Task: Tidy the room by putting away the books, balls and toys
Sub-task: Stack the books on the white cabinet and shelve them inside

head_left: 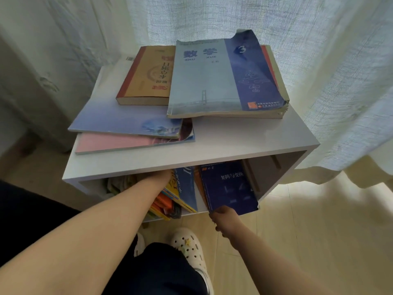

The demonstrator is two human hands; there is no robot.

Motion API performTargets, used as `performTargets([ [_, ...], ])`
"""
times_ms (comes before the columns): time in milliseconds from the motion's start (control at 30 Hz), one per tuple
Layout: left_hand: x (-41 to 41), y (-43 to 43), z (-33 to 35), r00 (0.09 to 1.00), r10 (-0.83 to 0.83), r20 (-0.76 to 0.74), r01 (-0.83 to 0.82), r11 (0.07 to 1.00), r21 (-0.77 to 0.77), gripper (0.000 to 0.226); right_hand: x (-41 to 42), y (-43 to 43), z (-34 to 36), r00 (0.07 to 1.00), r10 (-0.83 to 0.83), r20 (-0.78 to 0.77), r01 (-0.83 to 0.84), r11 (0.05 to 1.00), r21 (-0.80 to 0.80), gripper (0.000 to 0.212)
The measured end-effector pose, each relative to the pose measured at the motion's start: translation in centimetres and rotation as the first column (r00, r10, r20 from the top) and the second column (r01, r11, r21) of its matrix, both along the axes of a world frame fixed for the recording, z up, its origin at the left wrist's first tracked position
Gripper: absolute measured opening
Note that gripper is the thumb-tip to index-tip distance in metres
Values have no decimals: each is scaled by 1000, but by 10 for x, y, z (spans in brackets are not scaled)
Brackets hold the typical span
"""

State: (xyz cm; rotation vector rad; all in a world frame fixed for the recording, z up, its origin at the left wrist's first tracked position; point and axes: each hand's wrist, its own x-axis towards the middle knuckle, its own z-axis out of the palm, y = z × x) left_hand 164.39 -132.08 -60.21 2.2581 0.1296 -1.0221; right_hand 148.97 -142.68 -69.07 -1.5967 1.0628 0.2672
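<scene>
A white open-front cabinet [223,141] stands before me. My right hand [223,218] grips the lower edge of a dark blue book [229,188], which leans half inside the cabinet's opening. My left hand [161,177] reaches into the opening, pressed against a row of colourful books [180,192]; its fingers are hidden under the cabinet top. On top lie a grey-blue maths book [212,77], a tan book [148,75], a pale blue book [119,116] and a pink book [119,143].
Pale curtains [319,60] hang close behind and to the right of the cabinet. Light wooden floor [308,231] spreads to the right. My white clog shoe [189,245] and dark trouser leg are directly below the cabinet.
</scene>
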Motion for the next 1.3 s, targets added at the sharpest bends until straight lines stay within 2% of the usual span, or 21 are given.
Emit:
performTargets([
  [100, -5, 0, -6, 999, -45, 27, 44, 999, 17, 35, -2, 3, 3, 1000, 22, -3, -22, 1000, 0, 11],
  [233, -7, 1, -18, 999, -12, -41, 13, 1000, 16, 38, -2, 3, 7, 999, 30, -13, -30, 1000, -9, 13],
  [367, -6, 8, -24, 998, 5, -57, -8, 998, -63, 33, -2, 3, 11, 999, 34, -24, -34, 999, -26, 23],
  [500, -10, 8, -21, 999, 33, 19, -32, 997, -66, 37, 0, 6, 15, 999, 46, -21, -47, 999, -28, 15],
  [633, -9, 9, -22, 998, -53, 18, 53, 998, -13, 39, 3, 9, 22, 999, 39, -6, -39, 999, -20, 15],
  [767, -12, 14, -16, 978, -182, 99, 178, 983, 51, 40, 10, 12, 34, 999, 38, 7, -37, 996, -83, 23],
  [833, -14, 18, -9, 933, -282, 224, 253, 956, 150, 37, 14, 13, 44, 999, 30, 42, -26, 994, -108, 25],
  [900, -17, 27, 6, 794, -450, 410, 350, 889, 297, 24, 15, 17, 59, 996, 39, 80, -27, 988, -150, 26],
  [933, -21, 32, 15, 713, -538, 450, 418, 841, 343, 13, 15, 20, 69, 994, 49, 100, -31, 984, -174, 25],
  [1000, -28, 42, 25, 611, -638, 469, 514, 770, 378, 29, 13, 25, 87, 988, 76, 131, -49, 979, -199, 24],
  [1100, -41, 61, 50, 589, -638, 495, 535, 768, 352, 44, 9, 36, 123, 980, 107, 168, -65, 969, -238, 19],
  [1233, -48, 78, 89, 582, -600, 549, 552, 787, 276, 29, 11, 49, 171, 961, 143, 238, -75, 960, -271, 22],
  [1300, -49, 84, 111, 594, -557, 581, 537, 812, 229, 30, 14, 56, 196, 949, 162, 269, -83, 956, -283, 18],
])
